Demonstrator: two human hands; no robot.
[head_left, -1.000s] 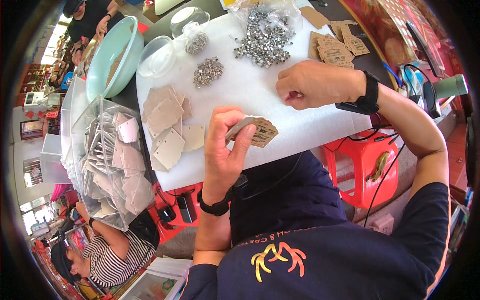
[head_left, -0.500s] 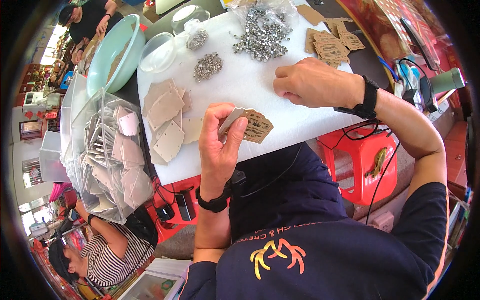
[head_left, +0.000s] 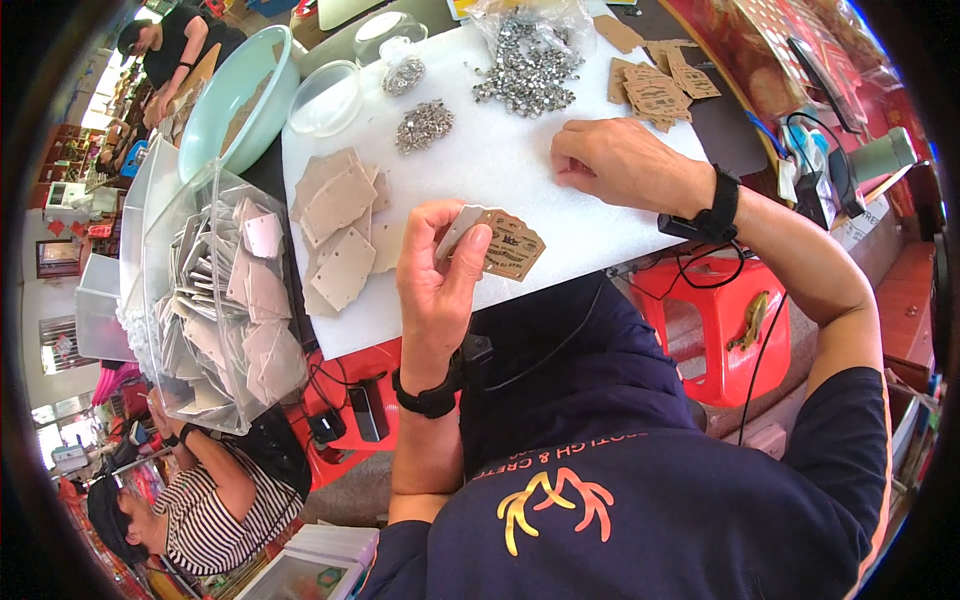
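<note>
My left hand (head_left: 436, 275) pinches a brown printed cardboard piece (head_left: 518, 248) between thumb and fingers, above the near edge of a white foam sheet (head_left: 500, 165). A paler cardboard layer shows behind it, partly hidden by the thumb. To the right, my right hand (head_left: 618, 160) is over the sheet with its fingers curled together; whatever they may hold is hidden. Plain greyish cardboard pieces (head_left: 335, 205) lie in a loose pile left of my left hand. Beyond the hands are a small heap of metal fasteners (head_left: 424, 127) and a larger heap of shiny metal pieces (head_left: 525, 85).
A clear bin (head_left: 215, 395) of cardboard pieces stands at the left, near a pale green basin (head_left: 279, 95). Printed brown pieces (head_left: 655, 92) are stacked at the far right of the sheet. Red stools (head_left: 765, 345) stand below. Two people work at the left.
The whole view has shifted slightly. My left hand keeps its pinch on the cardboard piece, and my right hand stays curled over the sheet with little change.
</note>
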